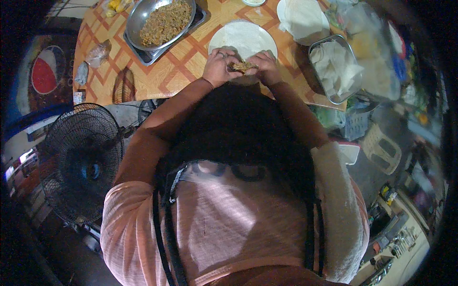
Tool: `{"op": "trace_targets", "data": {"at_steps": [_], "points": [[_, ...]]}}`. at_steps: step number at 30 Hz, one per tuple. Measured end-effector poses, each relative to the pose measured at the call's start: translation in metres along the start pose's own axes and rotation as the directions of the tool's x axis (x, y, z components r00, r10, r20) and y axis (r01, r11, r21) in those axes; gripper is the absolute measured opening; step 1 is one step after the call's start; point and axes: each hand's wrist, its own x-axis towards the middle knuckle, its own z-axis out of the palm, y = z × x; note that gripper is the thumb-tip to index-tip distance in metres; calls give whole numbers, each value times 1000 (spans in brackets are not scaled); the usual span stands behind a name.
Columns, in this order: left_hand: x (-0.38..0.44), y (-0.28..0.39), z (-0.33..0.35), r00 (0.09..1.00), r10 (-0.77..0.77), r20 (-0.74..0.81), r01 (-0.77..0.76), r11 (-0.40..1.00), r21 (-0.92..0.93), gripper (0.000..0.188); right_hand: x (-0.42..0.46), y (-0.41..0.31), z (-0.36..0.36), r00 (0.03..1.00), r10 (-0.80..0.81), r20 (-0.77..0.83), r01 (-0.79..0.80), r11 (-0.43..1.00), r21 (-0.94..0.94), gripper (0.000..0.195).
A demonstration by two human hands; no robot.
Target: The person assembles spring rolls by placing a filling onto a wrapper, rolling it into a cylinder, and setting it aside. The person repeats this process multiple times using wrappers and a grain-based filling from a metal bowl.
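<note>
My left hand (221, 66) and my right hand (266, 66) meet over the near edge of a round plate (213, 41). Pinched between their fingertips is a small clump of brownish cooked filling (244, 67). Beyond the fingers, a thin white wrapper sheet (245, 37) lies flat on the plate. A ring shows on a finger of my left hand. Up to the left, a metal bowl (133, 19) holds a heap of similar brown filling (166, 23). To the right, a rectangular metal tray (313, 73) contains loose, folded pale wrapper sheets (332, 64).
Another plate (323, 26) with white sheets stands at the back right, near a small white bowl (254, 1). Plastic bags (98, 54) lie on the table's left side. A black stand fan (82, 161) is left of me; a plastic chair (383, 148) is at right.
</note>
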Motion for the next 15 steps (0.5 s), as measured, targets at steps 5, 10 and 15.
{"op": "trace_targets", "data": {"at_steps": [5,10,15], "points": [[5,0,9,1000,9,24,-12,995,95,40,6,-1,13,989,11,146,10,990,-139,34],[2,4,3,1000,27,-9,-26,994,109,35,7,-9,6,975,55,214,-62,998,28,30],[0,-1,7,995,95,-37,-93,995,40,25,-3,8,12,999,-22,23,18,986,166,28]]}}
